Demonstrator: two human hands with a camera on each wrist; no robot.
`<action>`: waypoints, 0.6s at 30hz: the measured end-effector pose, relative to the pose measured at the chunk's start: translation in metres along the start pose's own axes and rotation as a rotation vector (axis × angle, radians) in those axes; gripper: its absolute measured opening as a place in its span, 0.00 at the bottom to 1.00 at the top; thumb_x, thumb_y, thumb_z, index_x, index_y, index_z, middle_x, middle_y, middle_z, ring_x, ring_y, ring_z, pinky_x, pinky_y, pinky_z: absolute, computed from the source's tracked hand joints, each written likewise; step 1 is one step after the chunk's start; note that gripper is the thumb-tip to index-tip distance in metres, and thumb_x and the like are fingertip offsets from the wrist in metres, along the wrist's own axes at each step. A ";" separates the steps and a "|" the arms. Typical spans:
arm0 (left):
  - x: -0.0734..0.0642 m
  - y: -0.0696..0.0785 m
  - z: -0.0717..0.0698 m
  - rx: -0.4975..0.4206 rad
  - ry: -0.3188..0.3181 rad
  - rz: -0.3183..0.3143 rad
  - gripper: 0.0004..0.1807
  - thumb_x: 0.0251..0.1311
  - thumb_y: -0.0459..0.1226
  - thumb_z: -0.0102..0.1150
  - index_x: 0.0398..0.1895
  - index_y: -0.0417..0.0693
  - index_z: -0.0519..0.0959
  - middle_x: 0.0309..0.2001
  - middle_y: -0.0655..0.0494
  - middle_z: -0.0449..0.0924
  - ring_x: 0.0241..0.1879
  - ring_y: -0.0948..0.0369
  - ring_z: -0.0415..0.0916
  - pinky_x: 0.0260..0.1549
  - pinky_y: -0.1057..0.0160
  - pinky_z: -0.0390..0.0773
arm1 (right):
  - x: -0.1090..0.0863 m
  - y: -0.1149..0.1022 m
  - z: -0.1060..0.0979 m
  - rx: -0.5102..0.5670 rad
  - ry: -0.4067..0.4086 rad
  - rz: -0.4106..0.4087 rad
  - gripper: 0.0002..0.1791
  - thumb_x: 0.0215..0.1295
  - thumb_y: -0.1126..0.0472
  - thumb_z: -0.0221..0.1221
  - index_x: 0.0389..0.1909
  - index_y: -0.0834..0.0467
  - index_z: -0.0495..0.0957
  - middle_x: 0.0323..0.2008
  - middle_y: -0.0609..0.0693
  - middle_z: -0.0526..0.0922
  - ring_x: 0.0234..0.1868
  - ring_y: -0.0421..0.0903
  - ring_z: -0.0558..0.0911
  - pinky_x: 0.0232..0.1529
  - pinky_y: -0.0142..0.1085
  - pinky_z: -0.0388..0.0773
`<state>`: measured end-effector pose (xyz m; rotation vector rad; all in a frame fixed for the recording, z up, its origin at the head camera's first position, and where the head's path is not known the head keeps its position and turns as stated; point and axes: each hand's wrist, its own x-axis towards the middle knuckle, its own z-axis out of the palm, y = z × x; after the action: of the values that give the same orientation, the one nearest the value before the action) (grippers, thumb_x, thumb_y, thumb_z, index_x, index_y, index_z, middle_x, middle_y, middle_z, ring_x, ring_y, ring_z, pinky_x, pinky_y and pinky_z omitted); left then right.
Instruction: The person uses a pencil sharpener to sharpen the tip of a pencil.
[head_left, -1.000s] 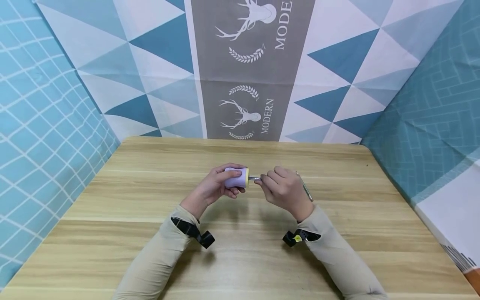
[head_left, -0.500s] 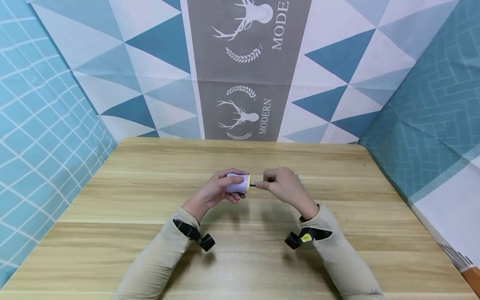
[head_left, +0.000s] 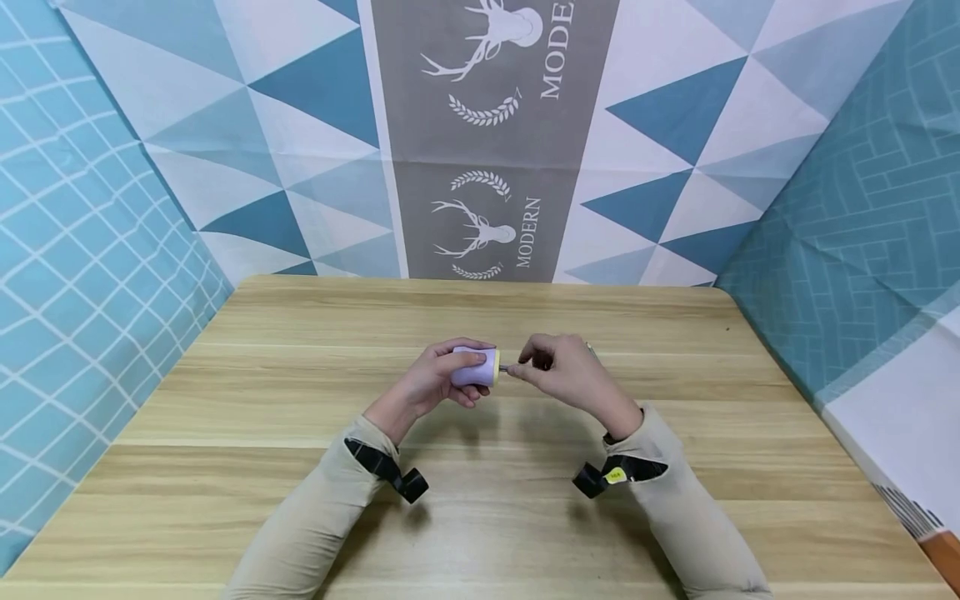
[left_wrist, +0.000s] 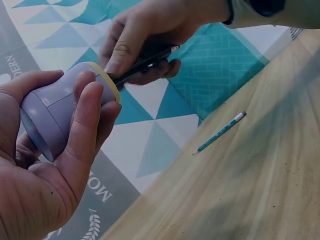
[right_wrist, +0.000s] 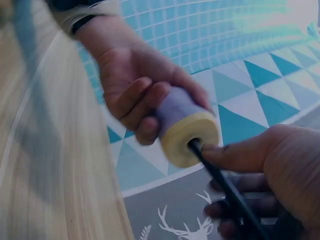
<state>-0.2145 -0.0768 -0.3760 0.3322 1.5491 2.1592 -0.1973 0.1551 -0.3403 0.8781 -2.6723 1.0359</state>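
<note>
My left hand [head_left: 431, 377] grips a lavender pencil sharpener [head_left: 472, 367] with a yellow rim, thumb on one side and fingers round the other. The sharpener lies on its side in the air, its rim facing right. A dark pencil [right_wrist: 225, 186] has its end in the hole in the rim. My right hand [head_left: 572, 372] pinches that pencil close to the hole, between thumb and fingers. In the left wrist view, the pencil runs back under the palm, partly hidden by the fingers. The tip inside the sharpener cannot be seen.
A second, teal pencil [left_wrist: 221, 132] lies on the wooden table [head_left: 480, 533]; my right hand mostly covers it in the head view. Patterned cloth [head_left: 300, 150] stands behind the table and at both sides. Small dark specks [left_wrist: 274, 206] dot the tabletop.
My right hand has turned at the wrist around the pencil, and its fingers have moved nearer the sharpener. My left hand keeps its grip almost in place.
</note>
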 end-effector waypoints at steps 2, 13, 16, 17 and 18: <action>-0.001 0.002 0.000 -0.004 0.007 0.001 0.16 0.65 0.32 0.52 0.55 0.42 0.78 0.28 0.40 0.80 0.18 0.60 0.80 0.17 0.64 0.84 | -0.002 0.002 0.003 -0.108 0.080 -0.183 0.09 0.58 0.59 0.71 0.32 0.58 0.82 0.24 0.44 0.78 0.24 0.40 0.75 0.23 0.33 0.75; -0.002 0.006 0.000 -0.024 -0.019 0.005 0.17 0.65 0.32 0.52 0.56 0.41 0.78 0.28 0.39 0.80 0.18 0.61 0.80 0.17 0.66 0.83 | 0.001 0.019 0.023 -0.653 0.512 -0.800 0.17 0.74 0.57 0.56 0.27 0.61 0.83 0.20 0.49 0.76 0.19 0.44 0.70 0.15 0.31 0.70; -0.002 0.005 0.000 -0.028 -0.020 0.003 0.16 0.65 0.32 0.52 0.55 0.41 0.78 0.28 0.39 0.80 0.17 0.61 0.79 0.17 0.66 0.83 | 0.001 0.019 0.026 -0.682 0.518 -0.805 0.19 0.75 0.57 0.54 0.25 0.61 0.81 0.19 0.48 0.76 0.18 0.42 0.69 0.15 0.30 0.70; -0.002 0.004 -0.001 -0.028 -0.017 0.000 0.16 0.65 0.32 0.52 0.55 0.42 0.78 0.28 0.39 0.80 0.17 0.60 0.79 0.16 0.66 0.83 | 0.000 0.018 0.026 -0.684 0.512 -0.798 0.19 0.76 0.56 0.53 0.24 0.60 0.80 0.19 0.48 0.76 0.18 0.42 0.69 0.15 0.30 0.70; -0.002 0.003 -0.001 -0.027 -0.014 -0.002 0.16 0.65 0.32 0.53 0.55 0.41 0.78 0.28 0.40 0.80 0.17 0.60 0.79 0.16 0.66 0.83 | 0.000 0.017 0.027 -0.678 0.502 -0.787 0.20 0.76 0.56 0.53 0.24 0.60 0.79 0.19 0.48 0.76 0.18 0.42 0.69 0.15 0.30 0.70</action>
<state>-0.2139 -0.0792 -0.3728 0.3358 1.5109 2.1700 -0.2054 0.1476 -0.3704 1.1423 -1.7705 0.1121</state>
